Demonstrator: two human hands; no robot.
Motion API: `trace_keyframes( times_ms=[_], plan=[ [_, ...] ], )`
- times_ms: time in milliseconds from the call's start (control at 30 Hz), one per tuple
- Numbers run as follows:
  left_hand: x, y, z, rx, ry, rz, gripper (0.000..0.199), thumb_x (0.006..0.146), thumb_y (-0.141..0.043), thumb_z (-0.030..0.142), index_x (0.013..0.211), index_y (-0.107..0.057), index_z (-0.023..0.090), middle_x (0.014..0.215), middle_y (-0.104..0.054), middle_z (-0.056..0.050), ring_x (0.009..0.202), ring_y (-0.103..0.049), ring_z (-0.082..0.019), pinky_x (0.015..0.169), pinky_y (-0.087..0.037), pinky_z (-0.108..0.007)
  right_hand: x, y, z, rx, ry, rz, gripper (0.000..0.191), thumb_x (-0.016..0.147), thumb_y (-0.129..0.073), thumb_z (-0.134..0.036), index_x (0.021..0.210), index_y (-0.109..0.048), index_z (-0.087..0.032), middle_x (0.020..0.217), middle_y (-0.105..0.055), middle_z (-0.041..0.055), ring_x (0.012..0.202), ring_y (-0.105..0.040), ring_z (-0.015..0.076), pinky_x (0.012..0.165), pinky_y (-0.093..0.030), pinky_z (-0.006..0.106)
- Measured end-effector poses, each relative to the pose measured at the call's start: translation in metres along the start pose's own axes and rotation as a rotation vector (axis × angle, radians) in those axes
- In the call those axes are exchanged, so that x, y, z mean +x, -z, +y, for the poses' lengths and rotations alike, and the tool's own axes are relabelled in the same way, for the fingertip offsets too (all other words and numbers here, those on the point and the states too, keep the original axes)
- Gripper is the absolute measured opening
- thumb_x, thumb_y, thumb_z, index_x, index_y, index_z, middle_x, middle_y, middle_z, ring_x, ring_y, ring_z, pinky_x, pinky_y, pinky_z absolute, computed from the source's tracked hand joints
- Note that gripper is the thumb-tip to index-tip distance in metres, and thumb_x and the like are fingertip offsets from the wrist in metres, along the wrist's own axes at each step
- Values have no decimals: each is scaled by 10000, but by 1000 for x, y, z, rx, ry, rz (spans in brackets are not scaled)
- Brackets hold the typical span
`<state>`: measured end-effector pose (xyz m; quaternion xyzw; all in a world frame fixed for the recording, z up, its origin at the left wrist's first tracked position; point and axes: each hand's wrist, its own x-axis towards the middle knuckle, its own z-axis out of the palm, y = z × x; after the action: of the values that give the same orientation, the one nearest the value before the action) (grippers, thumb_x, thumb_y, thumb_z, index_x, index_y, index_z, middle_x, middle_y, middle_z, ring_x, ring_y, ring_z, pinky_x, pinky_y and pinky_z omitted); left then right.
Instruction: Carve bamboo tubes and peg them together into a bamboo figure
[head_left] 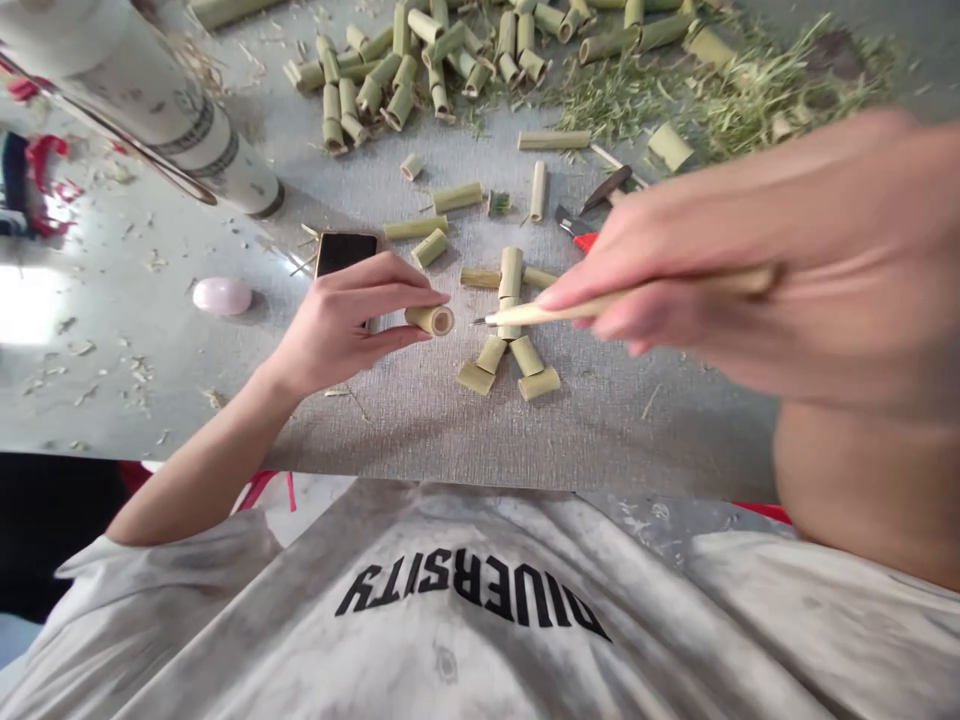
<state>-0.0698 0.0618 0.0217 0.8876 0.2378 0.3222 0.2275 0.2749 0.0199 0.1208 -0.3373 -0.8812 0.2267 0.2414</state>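
Note:
My left hand [352, 320] pinches a short bamboo tube [431, 320] between thumb and fingers, its hollow end turned toward the right. My right hand [697, 270], partly blurred, grips a wooden-handled tool [559, 311] with a thin metal tip. That tip points left and lies a little to the right of the tube, apart from it. Beneath and beside the tool, short bamboo pieces [511, 272] are laid out on the table like a figure, with arms at the sides and two bent legs [539, 384].
Behind are a pile of bamboo pieces [382, 85] and green shavings [622, 100]. A hammer [606, 189] and red cutter [585, 242] lie near my right hand. A dark phone [346, 252], pink oval object [223, 296] and large white cylinder [172, 110] are at left.

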Motion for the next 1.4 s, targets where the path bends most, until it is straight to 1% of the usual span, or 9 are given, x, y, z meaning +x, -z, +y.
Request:
trace_keyframes(
  times_ms=[67, 133, 333, 433, 667, 800, 1000, 1167, 1400],
  plan=[
    [-5, -5, -4, 2, 18, -15, 287, 1073, -804, 295, 1357, -809, 338, 1209, -830, -62, 1049, -786, -197, 908, -681, -401, 0, -19, -5, 55, 106, 29, 241, 1152, -698, -310, 1133, -865, -138, 950, -799, 53, 802, -695, 140, 730, -513, 330],
    [-8, -9, -5, -16, 31, -52, 316, 1082, -784, 275, 1386, -789, 361, 1235, -841, -58, 1067, -792, -197, 920, -687, -412, -2, -36, -8, 59, 107, 51, 201, 1137, -702, -204, 1174, -850, -73, 1000, -804, 84, 829, -703, 143, 738, -508, 318],
    [-11, -9, -6, -54, 58, -87, 394, 1059, -810, 294, 1433, -757, 405, 1189, -883, -4, 1031, -799, -223, 905, -668, -461, -11, -60, -15, -108, -6, -5, 250, 1190, -628, -274, 1281, -842, -181, 1076, -783, 70, 853, -709, 170, 753, -515, 325],
    [-13, -8, -4, -52, 83, -106, 321, 1066, -811, 283, 1381, -783, 339, 1169, -879, -26, 1034, -792, -208, 915, -651, -418, -12, -67, -16, -173, -4, -54, 290, 1204, -567, -252, 1234, -836, -149, 1056, -760, 89, 892, -711, 202, 773, -522, 357],
    [-12, -13, 5, -32, 192, -212, 193, 1124, -694, 329, 1258, -833, 333, 1188, -870, -48, 1069, -822, -223, 972, -649, -383, -12, -83, -13, -235, -41, -120, 278, 1200, -553, -226, 1225, -812, -131, 1032, -788, 91, 934, -709, 229, 768, -480, 373],
    [-13, -17, 2, -52, 151, -256, 220, 1151, -652, 342, 1305, -807, 318, 1159, -839, -58, 1003, -796, -195, 894, -634, -345, -10, -88, -16, -239, -106, -208, 259, 1185, -548, -170, 1214, -804, -136, 1013, -796, 87, 921, -702, 222, 733, -398, 356],
    [-14, -20, 0, 28, 146, -331, 246, 1179, -581, 375, 1272, -785, 275, 1130, -842, -84, 984, -775, -210, 856, -600, -362, -3, -93, -22, -268, -155, -239, 205, 1151, -566, -125, 1114, -766, -145, 903, -754, 66, 786, -629, 188, 682, -300, 353],
    [-16, -21, 0, 103, 106, -342, 252, 1188, -556, 373, 1281, -774, 288, 1173, -859, -70, 983, -761, -205, 844, -590, -359, 0, -96, -21, -229, -162, -256, 219, 1151, -548, -122, 1068, -748, -148, 894, -739, 62, 791, -629, 189, 693, -309, 355],
    [-20, -25, -3, 190, 18, -323, 247, 1198, -552, 366, 1341, -744, 305, 1205, -870, -39, 995, -782, -206, 847, -605, -368, -11, -106, -7, -107, -205, -176, 270, 1178, -550, -219, 1022, -759, -149, 917, -781, 73, 807, -665, 186, 714, -352, 338]
  ],
)
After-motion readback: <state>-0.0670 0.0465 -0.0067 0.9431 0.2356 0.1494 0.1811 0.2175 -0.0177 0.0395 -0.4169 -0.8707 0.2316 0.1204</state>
